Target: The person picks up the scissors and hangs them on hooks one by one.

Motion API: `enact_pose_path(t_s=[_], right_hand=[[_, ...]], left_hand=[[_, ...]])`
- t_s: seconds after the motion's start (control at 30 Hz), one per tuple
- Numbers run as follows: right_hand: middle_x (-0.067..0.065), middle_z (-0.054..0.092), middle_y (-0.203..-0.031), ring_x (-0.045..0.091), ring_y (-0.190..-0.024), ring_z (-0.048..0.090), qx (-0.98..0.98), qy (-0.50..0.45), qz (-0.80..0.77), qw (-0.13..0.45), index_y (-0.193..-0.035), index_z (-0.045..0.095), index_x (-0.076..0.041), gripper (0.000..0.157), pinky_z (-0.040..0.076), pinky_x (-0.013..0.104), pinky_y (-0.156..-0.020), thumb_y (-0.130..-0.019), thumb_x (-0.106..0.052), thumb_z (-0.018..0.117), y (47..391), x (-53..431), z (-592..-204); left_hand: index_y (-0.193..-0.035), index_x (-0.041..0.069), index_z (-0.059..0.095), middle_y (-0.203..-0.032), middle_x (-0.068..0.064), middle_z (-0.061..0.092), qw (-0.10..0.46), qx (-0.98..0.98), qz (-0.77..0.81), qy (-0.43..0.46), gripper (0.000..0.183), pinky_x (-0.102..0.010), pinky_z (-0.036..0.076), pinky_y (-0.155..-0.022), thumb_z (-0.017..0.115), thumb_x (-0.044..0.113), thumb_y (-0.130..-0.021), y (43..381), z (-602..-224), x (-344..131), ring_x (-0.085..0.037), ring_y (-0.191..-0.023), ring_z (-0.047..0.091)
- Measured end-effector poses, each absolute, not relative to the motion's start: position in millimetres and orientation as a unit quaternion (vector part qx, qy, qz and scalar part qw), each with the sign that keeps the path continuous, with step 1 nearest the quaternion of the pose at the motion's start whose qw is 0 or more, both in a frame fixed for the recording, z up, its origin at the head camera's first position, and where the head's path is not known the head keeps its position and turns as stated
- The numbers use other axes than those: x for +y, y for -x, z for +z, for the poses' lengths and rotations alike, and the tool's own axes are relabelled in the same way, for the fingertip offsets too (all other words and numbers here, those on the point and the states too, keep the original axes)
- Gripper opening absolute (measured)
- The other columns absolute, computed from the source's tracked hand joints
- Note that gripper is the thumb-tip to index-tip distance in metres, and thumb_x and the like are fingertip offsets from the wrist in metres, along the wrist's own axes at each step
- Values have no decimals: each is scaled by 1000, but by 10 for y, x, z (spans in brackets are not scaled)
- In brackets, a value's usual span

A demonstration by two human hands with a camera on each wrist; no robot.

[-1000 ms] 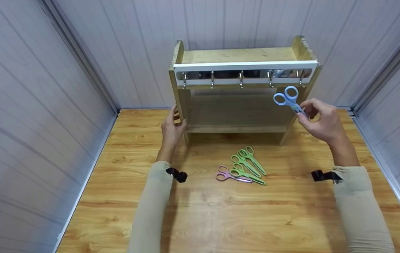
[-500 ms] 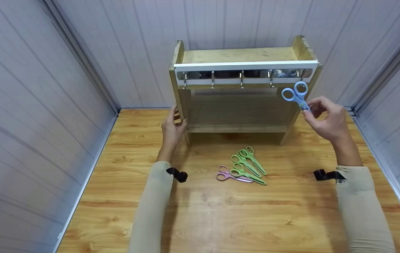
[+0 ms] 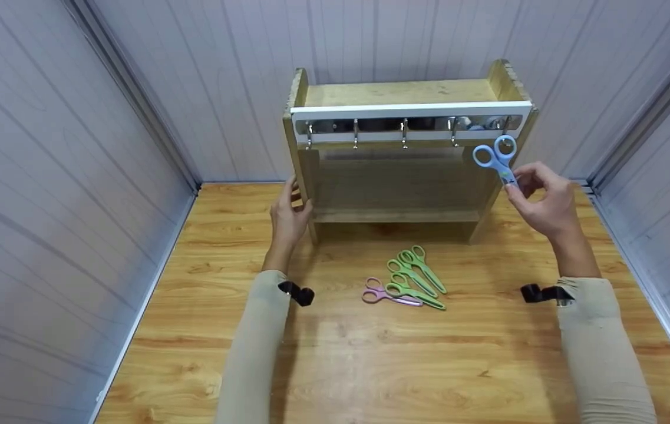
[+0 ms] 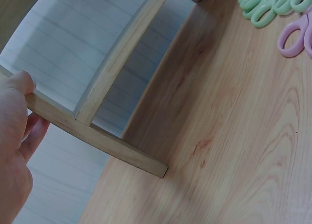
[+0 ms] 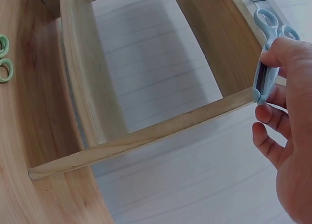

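Right grip (image 3: 547,203): thumb and fingers pinched together on the blade part of light-blue scissors (image 3: 503,169), with no gap beyond the thickness held. Aloft at the right front of the wooden shelf unit (image 3: 399,92), just left of the pinching hand. Long axis aslant: finger loops up and left, blade end down and right toward the hand.

Key relation: right-hand loop overlapping the lower end of the rightmost metal hook (image 3: 506,125) in the head view; just beside that hook in the right wrist view. Cannot tell whether threaded on or merely in front. Right grip clearly nearer to the hook.

Left grip (image 3: 290,219): well apart, clasping the left side panel (image 3: 299,162), thumb one side, fingers the other.

On the surface (image 3: 340,365), near side: three green scissors (image 3: 414,277) and pink scissors (image 3: 383,292), clustered, partly overlapping.
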State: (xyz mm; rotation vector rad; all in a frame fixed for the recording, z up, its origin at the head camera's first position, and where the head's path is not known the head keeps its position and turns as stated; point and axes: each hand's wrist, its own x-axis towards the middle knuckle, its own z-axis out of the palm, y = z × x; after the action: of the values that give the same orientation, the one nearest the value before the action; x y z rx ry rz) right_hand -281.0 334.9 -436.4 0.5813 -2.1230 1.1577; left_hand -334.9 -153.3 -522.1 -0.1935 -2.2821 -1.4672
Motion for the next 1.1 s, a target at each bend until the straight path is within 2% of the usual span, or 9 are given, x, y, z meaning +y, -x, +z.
enact_pose_path(t_s=[0.57, 0.83, 1.1], right_hand=[[-26, 64, -82, -11, -70, 56, -806, -207, 457, 315, -106, 73, 13, 15, 48, 5, -68, -91, 13, 77, 2851, 3335, -4458], [-27, 60, -82, -13, -70, 52, -810, -203, 447, 320, -104, 70, 17, 16, 46, 3, -67, -89, 20, 73, 2861, 3339, -4515], [-23, 62, -83, -11, -71, 54, -811, -206, 451, 311, -108, 72, 13, 18, 46, 3, -67, -91, 14, 78, 2859, 3347, -4530]], left_hand=[[-159, 2, 57, -146, -29, 71, 224, -822, -518, 74, 59, -58, 72, -100, 73, -1, -102, 3351, -5218, -1528, -48, -125, 79], [-159, 1, 57, -145, -30, 72, 228, -820, -519, 74, 59, -59, 72, -99, 73, -2, -101, 3356, -5240, -1537, -50, -124, 78], [-159, 2, 59, -145, -29, 72, 228, -818, -522, 74, 60, -59, 72, -99, 74, -1, -101, 3358, -5241, -1544, -49, -124, 78]])
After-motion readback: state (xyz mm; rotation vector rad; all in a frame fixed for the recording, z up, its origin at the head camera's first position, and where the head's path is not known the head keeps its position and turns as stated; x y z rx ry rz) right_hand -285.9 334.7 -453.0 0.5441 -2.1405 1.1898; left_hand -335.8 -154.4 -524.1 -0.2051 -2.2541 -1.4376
